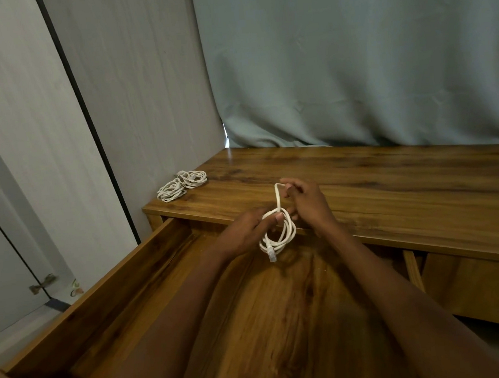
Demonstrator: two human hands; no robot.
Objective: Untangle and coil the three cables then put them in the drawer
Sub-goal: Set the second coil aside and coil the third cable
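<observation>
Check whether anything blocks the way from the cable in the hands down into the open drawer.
Nothing visible does. The white cable, held by the left hand and right hand, hangs right above the open drawer. The part of the drawer floor that shows is bare; the forearms cover some of it.

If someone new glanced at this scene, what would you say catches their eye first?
Most likely the white cable held mid-frame above the open drawer: the left hand grips its coil while the right hand pinches a raised loop. Next, two coiled white cables lying at the desk's far-left corner, in front of the grey-green curtain.
</observation>
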